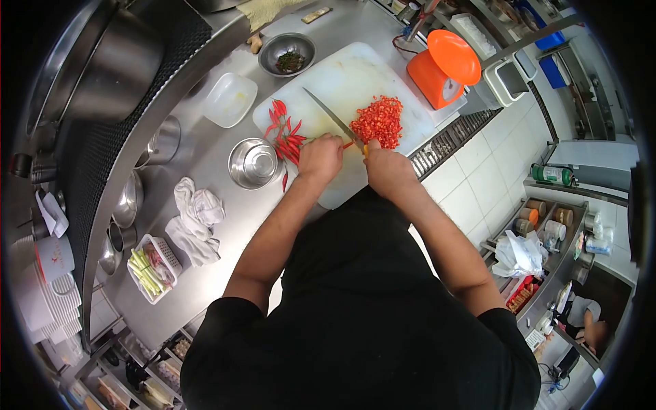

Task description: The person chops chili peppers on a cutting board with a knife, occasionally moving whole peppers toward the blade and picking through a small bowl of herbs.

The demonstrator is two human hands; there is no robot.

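Note:
My right hand (pixel 388 169) is closed round the yellow handle of a knife (pixel 335 118), whose long blade lies across the white cutting board (pixel 345 65) and points up and left. Left of the blade, my left hand (pixel 321 158) is closed on a red chili (pixel 348 145), its tip showing toward the knife. A heap of chopped red chili (pixel 378 121) lies just right of the blade. Whole red chilies (pixel 288 141) are piled at the board's left edge, beside my left hand. Next to them stands a round steel container (pixel 253 163).
Behind the board are a steel bowl of dark herbs (pixel 290 61) and an orange scale (pixel 443 68). To the left are a white plastic tub (pixel 231 100), a crumpled cloth (pixel 196 220) and a basket of vegetables (pixel 155 268). A person (pixel 586 321) is at the far right.

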